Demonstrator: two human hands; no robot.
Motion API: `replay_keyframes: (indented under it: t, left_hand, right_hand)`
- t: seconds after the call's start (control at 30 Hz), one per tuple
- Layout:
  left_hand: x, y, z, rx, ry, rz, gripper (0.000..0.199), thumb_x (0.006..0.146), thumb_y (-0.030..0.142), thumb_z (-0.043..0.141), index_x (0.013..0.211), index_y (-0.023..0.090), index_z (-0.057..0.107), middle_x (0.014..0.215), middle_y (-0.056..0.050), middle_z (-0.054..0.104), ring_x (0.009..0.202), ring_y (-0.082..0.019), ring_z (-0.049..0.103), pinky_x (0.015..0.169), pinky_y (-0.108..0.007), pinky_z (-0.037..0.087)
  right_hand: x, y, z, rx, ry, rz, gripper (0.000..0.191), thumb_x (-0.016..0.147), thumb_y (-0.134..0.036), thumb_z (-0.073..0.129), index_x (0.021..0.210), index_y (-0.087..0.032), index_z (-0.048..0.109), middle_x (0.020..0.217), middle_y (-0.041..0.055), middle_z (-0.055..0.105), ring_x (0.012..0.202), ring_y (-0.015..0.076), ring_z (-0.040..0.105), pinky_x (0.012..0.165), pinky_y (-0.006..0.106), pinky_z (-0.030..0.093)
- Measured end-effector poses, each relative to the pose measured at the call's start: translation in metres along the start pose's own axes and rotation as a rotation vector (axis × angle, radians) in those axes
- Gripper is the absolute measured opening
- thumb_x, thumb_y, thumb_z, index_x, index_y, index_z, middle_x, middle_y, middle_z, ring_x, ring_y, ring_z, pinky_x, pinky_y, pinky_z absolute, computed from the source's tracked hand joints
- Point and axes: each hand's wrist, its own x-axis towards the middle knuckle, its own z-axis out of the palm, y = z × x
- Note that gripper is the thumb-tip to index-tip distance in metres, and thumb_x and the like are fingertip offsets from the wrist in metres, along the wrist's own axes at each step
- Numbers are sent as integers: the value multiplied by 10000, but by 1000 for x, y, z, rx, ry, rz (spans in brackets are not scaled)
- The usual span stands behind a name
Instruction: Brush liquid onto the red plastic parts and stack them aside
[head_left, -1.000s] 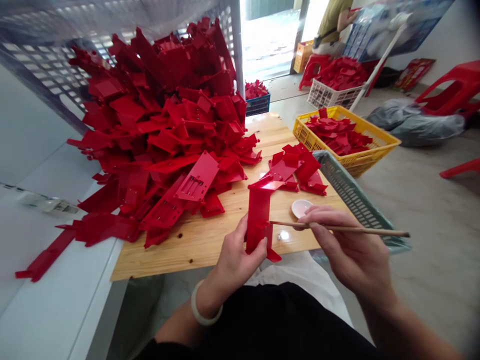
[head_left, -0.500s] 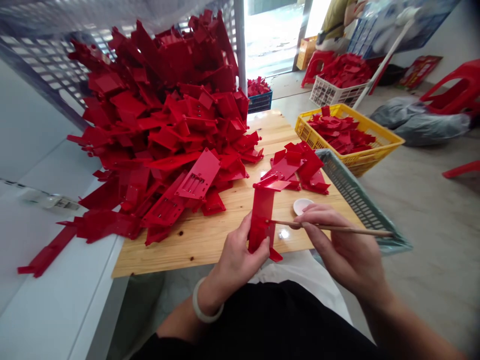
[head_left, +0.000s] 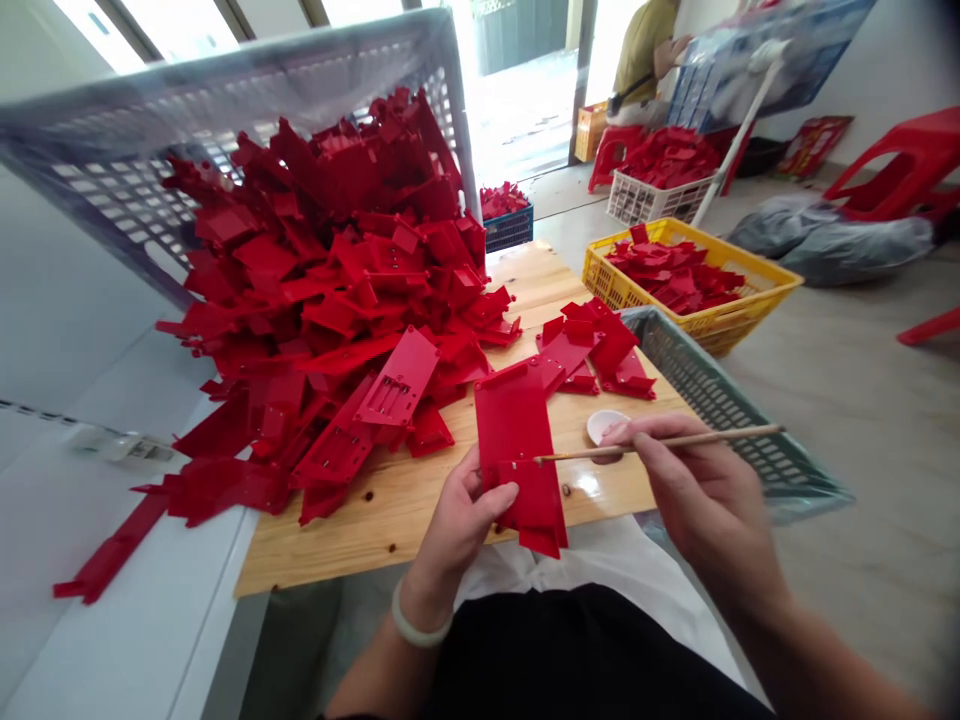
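My left hand grips the lower left side of a red plastic part, its flat face turned toward me, over the near edge of the wooden board. My right hand holds a thin wooden brush between thumb and fingers. The brush's tip is at the small holes on the part's face; whether it touches is too small to tell. A small white dish lies just beyond my right fingertips. Behind the held part, several red parts lie on the wooden board.
A big heap of red parts spills from a tipped grey crate at the left. Right of the board are a green crate and a yellow crate of red parts. A person sits farther back.
The red part has been turned so its broad face shows more. The brush tip has shifted slightly lower on it. The view has tilted up, showing more of the grey crate.
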Motion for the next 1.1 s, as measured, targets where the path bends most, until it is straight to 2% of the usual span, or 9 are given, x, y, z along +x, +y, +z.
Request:
replay_keyframes:
  t: [0.13,0.33,0.53,0.77,1.0,1.1]
  left_hand:
    - [-1,2,4,24,-13,11,604,820,415,910,1320,165,683,1168,-130,827,994,-291,811,832,-340,645]
    - [-2,1,7,13,-53,19,595,857,397,895,1363,174,677,1166,-130,832,1016,-315,820,848,-369,659]
    - [-3,-2,5,24,-48,29,529,871,364,891,1331,176,709,1161,-115,837,1042,-299,816,878,-342,654]
    - [-3,-1,4,14,-67,35,539,880,380,879,1338,165,694,1130,-125,839,996,-304,824,841,-354,661]
    - [0,-8,-2,43,-63,15,548,889,371,875,1359,160,690,1212,-139,818,1012,-285,808,866,-346,644]
    - [18,-7,-5,54,-27,26,598,886,352,875,1418,186,656,1269,-141,800,1076,-286,790,918,-365,631]
  right_hand:
    - [-1,-1,2,-4,-3,-19,101,1054,-331,713,1071,-254,777,1062,56,816,1036,249,814,853,330,694]
    - [0,-9,3,-51,-19,-32,118,1063,-346,705,1044,-253,776,967,38,812,907,215,822,819,306,694]
    - [-1,-5,5,-31,22,-33,83,1052,-320,725,1068,-260,780,1067,47,824,1056,222,810,887,289,682]
    - [0,-4,4,-29,-22,-48,80,1059,-291,712,1086,-262,782,1068,37,818,1084,196,803,932,249,660]
    - [4,-4,-1,-52,-34,-54,92,1055,-315,713,1058,-276,796,1006,19,799,942,175,814,868,238,661]
    - [7,3,-10,-17,68,-35,124,1053,-371,718,1059,-277,798,1000,22,808,914,175,810,860,242,651]
